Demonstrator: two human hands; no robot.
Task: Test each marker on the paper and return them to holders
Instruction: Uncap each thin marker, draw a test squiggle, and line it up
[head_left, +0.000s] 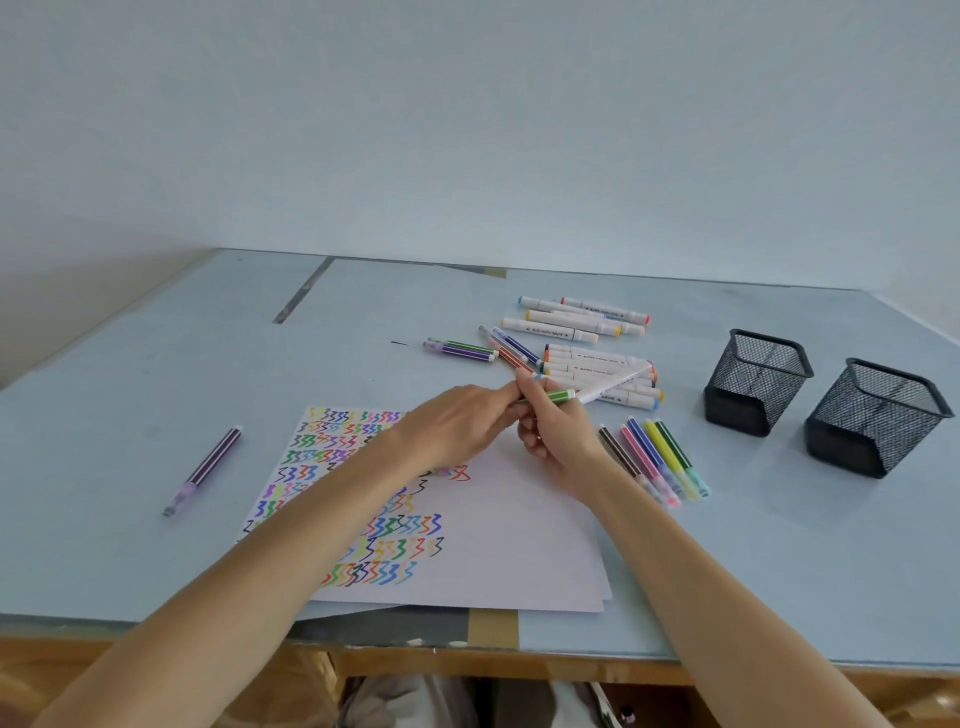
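A white paper (519, 530) covered in coloured squiggles lies at the table's front. Above its top edge my left hand (457, 423) and my right hand (558, 441) meet on a slim green marker (553, 396). My right hand grips the green marker's barrel, and a white marker (618, 384) also sticks out of that hand toward the right. My left hand's fingertips pinch the green marker's left end. Two black mesh holders (756, 382) (878, 418) stand at the right; no markers show inside them.
Five slim markers (654, 457) lie in a row right of the paper. White chunky markers (582, 317) and more slim ones (462, 351) are scattered behind my hands. A purple marker (205, 467) lies alone at the left. The table's front edge (675, 654) is close.
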